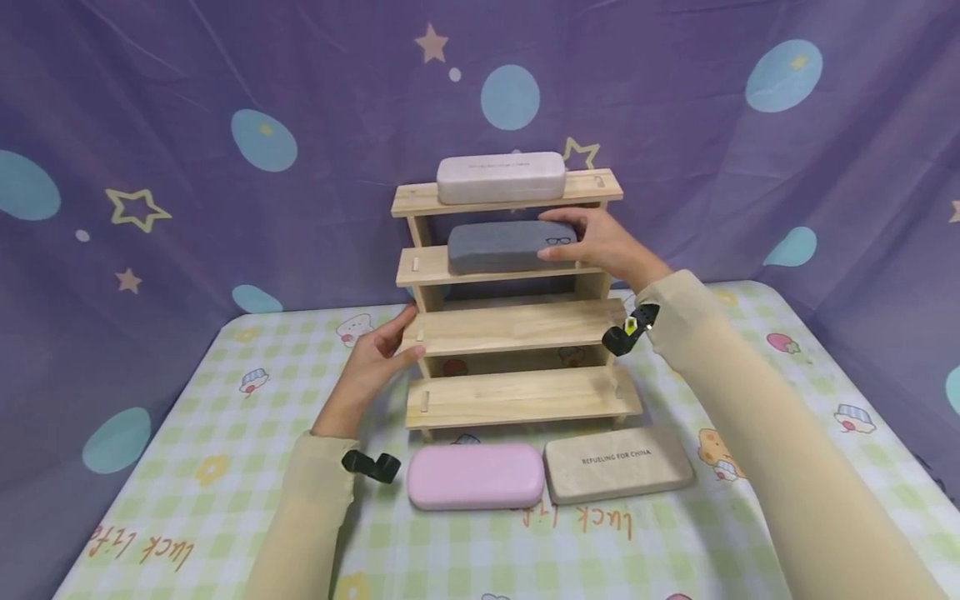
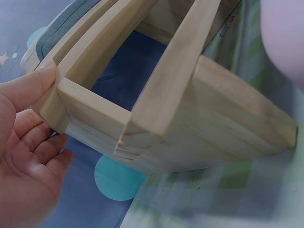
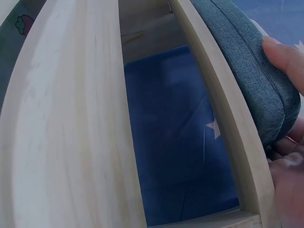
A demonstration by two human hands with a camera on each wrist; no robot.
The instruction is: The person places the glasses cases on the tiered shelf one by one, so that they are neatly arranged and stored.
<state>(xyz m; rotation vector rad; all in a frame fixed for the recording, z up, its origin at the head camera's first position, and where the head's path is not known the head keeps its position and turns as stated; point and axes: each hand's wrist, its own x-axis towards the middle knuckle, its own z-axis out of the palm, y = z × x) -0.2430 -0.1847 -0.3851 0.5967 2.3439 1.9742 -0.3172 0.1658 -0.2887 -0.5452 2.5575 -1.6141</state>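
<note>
A wooden four-tier rack (image 1: 525, 394) stands on the table. My left hand (image 1: 377, 360) grips the left end of its third tier from the top; in the left wrist view the thumb (image 2: 40, 78) lies on the board and the fingers curl under it. My right hand (image 1: 600, 242) holds the right end of a blue-grey glasses case (image 1: 498, 247), thumb in front and fingers behind. That case lies lengthwise on the second tier, its fabric side (image 3: 247, 61) showing in the right wrist view. A pale glasses case (image 1: 501, 178) sits on the top tier.
On the tablecloth (image 1: 247, 467) before the rack lie a pink glasses case (image 1: 476, 477) and a beige one (image 1: 619, 465) lettered "REFUELING FOR CHINA", side by side. A purple patterned curtain (image 1: 337, 100) hangs close behind the rack. The lower two tiers show bare wood.
</note>
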